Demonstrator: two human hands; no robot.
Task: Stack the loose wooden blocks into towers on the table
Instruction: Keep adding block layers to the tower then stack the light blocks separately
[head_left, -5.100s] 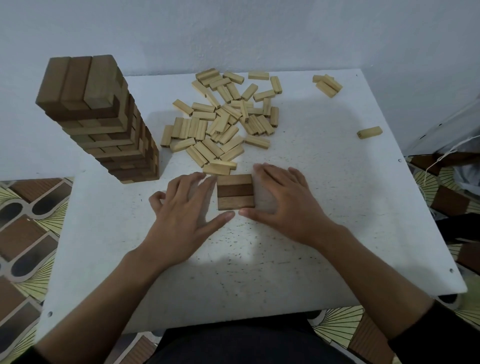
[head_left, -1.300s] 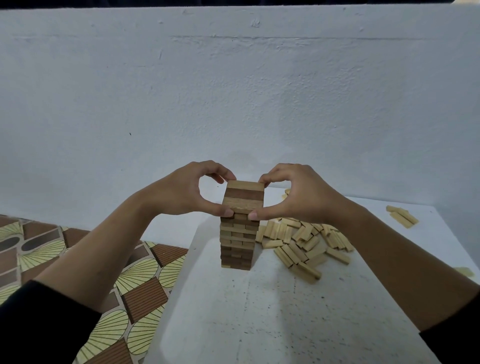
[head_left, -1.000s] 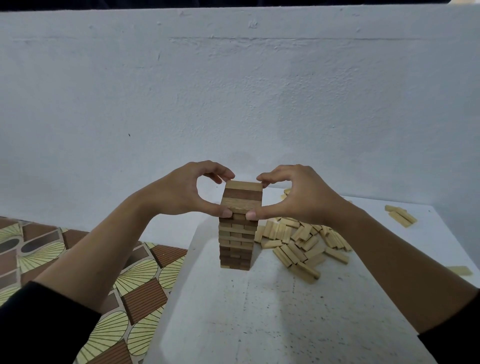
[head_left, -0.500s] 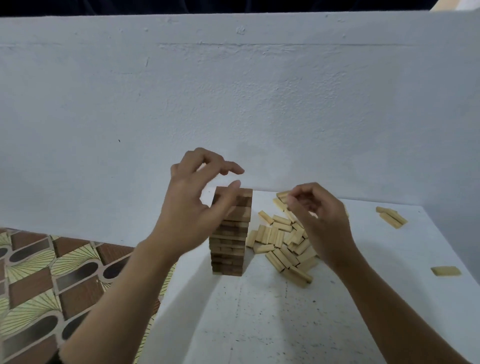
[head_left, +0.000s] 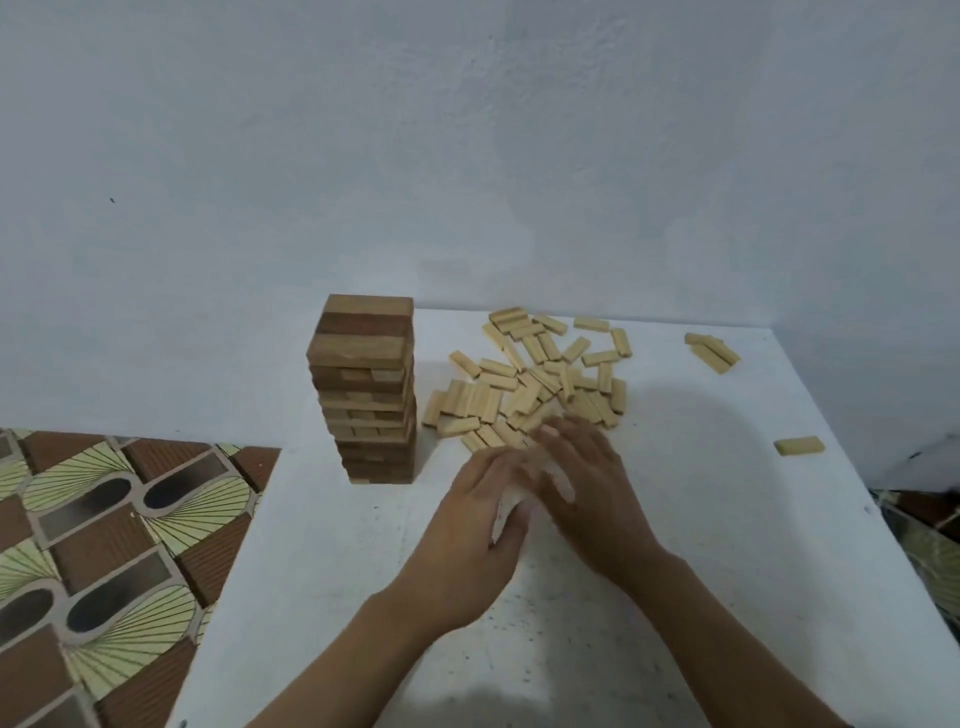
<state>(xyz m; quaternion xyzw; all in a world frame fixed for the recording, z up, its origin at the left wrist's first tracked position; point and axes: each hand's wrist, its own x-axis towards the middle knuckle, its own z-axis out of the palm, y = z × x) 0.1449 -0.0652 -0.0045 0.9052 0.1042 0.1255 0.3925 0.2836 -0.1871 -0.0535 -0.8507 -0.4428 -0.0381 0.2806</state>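
Tower (head_left: 366, 389) stands near the left edge of the table (head_left: 701, 597). It is upright, with crossed layers of mixed dark and light wood. Neither hand touches it. Pile (head_left: 530, 384) of pale loose blocks lies just right of the tower, toward the wall. Corner blocks (head_left: 712, 351) sit together at the far right. One stray block (head_left: 799, 446) lies alone near the right edge.

Left hand (head_left: 467, 540) and right hand (head_left: 589, 493) meet at the near edge of the pile, both motion-blurred. Right fingers (head_left: 558, 447) look straight and slightly spread over the nearest blocks. Left fingers: cannot tell whether they pinch anything. A pale patch shows by the thumb; block or table, unclear.

Handling, judged: blocks are small, rigid, light, smooth wood. They are not fragile, but likely to slide on the table and on each other. Best hold is a pinch across the long sides. Alternatively, gather three side by side and squeeze the two outer faces, so a layer lifts as one. Set down flat and release without side drag. The tower is tall and narrow, and a nudge could topple it.
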